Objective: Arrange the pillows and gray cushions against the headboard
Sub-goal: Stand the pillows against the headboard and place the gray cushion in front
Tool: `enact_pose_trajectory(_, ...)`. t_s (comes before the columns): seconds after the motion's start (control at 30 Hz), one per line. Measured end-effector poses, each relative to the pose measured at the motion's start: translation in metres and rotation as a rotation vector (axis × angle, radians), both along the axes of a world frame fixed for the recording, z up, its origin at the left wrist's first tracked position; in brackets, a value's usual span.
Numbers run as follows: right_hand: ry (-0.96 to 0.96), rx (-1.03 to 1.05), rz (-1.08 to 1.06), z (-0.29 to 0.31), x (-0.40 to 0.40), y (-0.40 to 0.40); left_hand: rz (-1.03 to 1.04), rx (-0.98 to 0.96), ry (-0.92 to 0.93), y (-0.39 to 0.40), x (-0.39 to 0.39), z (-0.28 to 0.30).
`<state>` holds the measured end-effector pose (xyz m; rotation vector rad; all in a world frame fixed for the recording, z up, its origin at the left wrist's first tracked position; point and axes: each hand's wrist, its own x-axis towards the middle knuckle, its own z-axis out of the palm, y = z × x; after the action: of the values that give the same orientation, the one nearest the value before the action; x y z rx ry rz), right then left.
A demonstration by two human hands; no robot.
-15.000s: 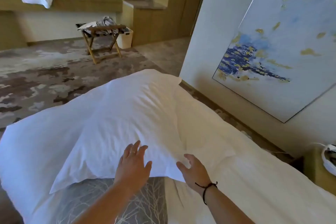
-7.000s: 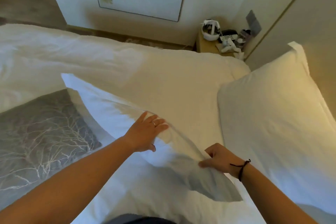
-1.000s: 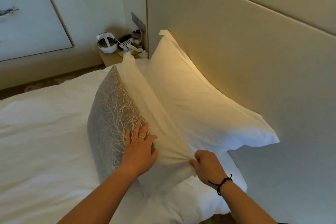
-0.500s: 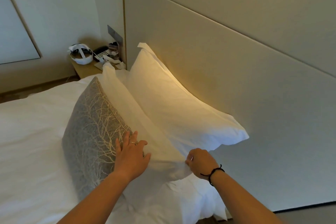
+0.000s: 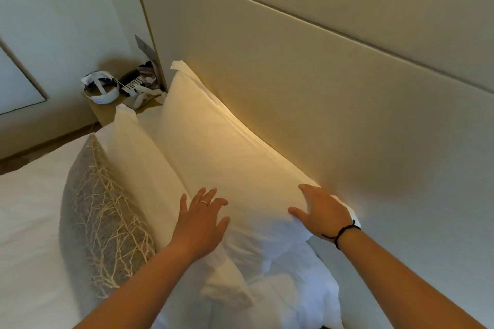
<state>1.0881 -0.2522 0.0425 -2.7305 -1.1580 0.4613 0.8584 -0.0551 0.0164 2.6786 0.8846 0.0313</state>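
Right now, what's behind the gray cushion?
Directly behind the gray cushion stands a white pillow, then a second white pillow leaning on the headboard. The cushion covers the first pillow's lower front; whether they touch there can't be seen.

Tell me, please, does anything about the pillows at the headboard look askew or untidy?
Slightly. The front pillow leans slanted, and its near corner sags crumpled beside the gray cushion. The back pillow lies against the headboard, with both the left hand and right hand on it.
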Motion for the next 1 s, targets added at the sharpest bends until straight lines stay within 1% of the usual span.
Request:
enact_pose_trajectory(0.1,0.221,-0.078,-0.081,-0.016,0.008,-0.014,-0.072,0.016,0.035,0.000,0.058,0.003)
enact_pose_trajectory(0.13,0.253,-0.087,-0.104,-0.019,0.010,-0.017,-0.094,0.022,0.055,0.001,0.075,0.004)
enact_pose_trajectory(0.17,0.244,-0.076,-0.110,-0.020,0.012,-0.019,-0.110,0.027,0.072,0.002,0.090,0.004)
enact_pose_trajectory(0.27,0.109,0.041,-0.087,-0.013,0.020,-0.007,-0.121,0.035,0.102,0.013,0.122,0.006)
enact_pose_trajectory(0.33,0.054,0.116,-0.007,-0.007,0.025,0.014,-0.105,0.033,0.106,0.021,0.132,0.008)
enact_pose_trajectory(0.4,0.096,0.166,0.087,-0.003,0.029,0.041,-0.081,0.045,0.111,0.030,0.135,0.009)
enact_pose_trajectory(0.47,0.186,0.173,0.162,-0.005,0.034,0.070,-0.051,0.060,0.118,0.039,0.134,0.010)
enact_pose_trajectory(0.53,0.263,0.154,0.193,-0.009,0.037,0.098,-0.010,0.052,0.121,0.050,0.131,0.010)
enact_pose_trajectory(0.6,0.295,0.140,0.208,-0.014,0.039,0.124,0.026,0.035,0.116,0.061,0.125,0.009)
enact_pose_trajectory(0.7,0.328,0.142,0.181,-0.015,0.046,0.162,0.096,-0.012,0.068,0.079,0.117,0.008)
enact_pose_trajectory(0.8,0.296,0.129,0.103,-0.017,0.054,0.195,0.125,-0.011,0.018,0.097,0.115,0.006)
enact_pose_trajectory(0.93,0.259,0.059,0.009,-0.025,0.057,0.220,0.087,0.021,0.026,0.121,0.125,0.003)
enact_pose_trajectory(1.0,0.230,0.024,-0.014,-0.029,0.056,0.224,0.017,0.108,0.088,0.135,0.137,0.004)
